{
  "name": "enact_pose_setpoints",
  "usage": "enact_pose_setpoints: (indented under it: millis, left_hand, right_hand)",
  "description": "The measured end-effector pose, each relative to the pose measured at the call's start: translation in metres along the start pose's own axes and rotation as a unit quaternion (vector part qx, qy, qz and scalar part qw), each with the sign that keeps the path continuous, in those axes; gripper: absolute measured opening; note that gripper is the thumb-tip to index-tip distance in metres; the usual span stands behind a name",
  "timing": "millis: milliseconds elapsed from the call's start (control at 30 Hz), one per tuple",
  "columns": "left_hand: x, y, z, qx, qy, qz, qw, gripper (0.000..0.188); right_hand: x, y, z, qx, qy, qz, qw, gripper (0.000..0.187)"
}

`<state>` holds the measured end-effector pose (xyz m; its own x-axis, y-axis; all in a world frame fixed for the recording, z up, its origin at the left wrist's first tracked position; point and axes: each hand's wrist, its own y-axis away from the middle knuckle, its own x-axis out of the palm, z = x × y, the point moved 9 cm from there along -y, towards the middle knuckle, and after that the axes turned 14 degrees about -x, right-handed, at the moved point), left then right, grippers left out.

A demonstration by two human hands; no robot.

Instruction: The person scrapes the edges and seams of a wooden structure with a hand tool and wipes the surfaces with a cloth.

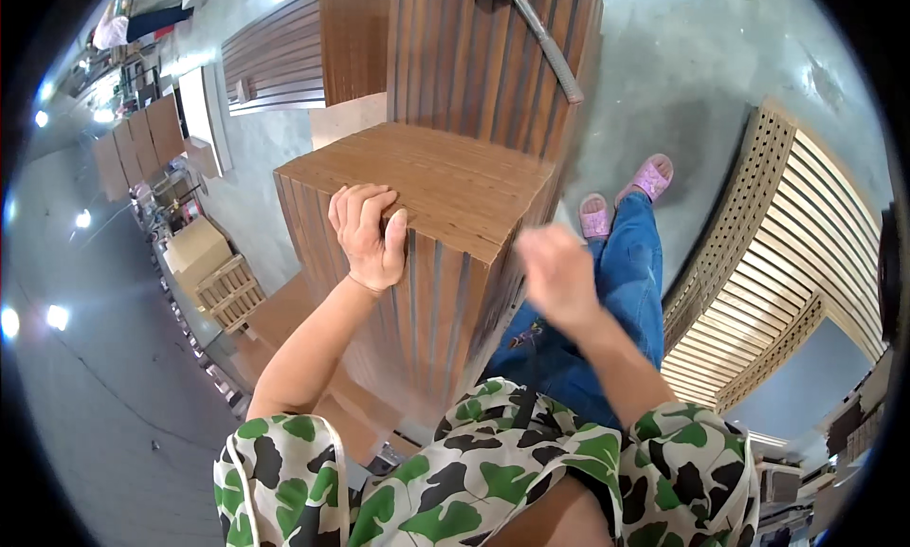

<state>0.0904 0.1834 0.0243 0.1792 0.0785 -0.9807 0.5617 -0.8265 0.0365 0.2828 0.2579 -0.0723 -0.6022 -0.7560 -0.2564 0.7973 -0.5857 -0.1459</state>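
A brown wood-grain block [445, 173] with striped, slatted sides stands in front of me. My left hand [365, 234] grips its near top edge, with the fingers bent over the top and the thumb apart from them. Close to the block's right corner is my right hand [557, 274], raised and smeared by motion, so its fingers cannot be made out. Behind the block, a hammer [545, 45] lies on another striped brown piece [455, 63]; its head is partly cut off by the picture's top edge.
Another striped brown block [280, 49] sits at the far left. A pale slatted wooden frame [749, 291] with a perforated edge stands at right. My legs and pink slippers [649, 179] are right of the block. Cardboard boxes [199, 248] and a wooden crate [229, 293] lie left.
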Motion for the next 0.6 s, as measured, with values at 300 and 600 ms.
enact_pose_setpoints:
  millis: [300, 600]
  left_hand:
    - [0.004, -0.007, -0.011, 0.008, 0.002, 0.001, 1.0, 0.026]
    - [0.002, -0.004, -0.004, -0.004, 0.008, -0.001, 1.0, 0.027]
  right_hand:
    - [-0.008, 0.004, -0.184, 0.154, 0.002, -0.047, 0.987, 0.017]
    - [0.023, -0.02, -0.125, -0.047, 0.027, 0.101, 0.993, 0.01]
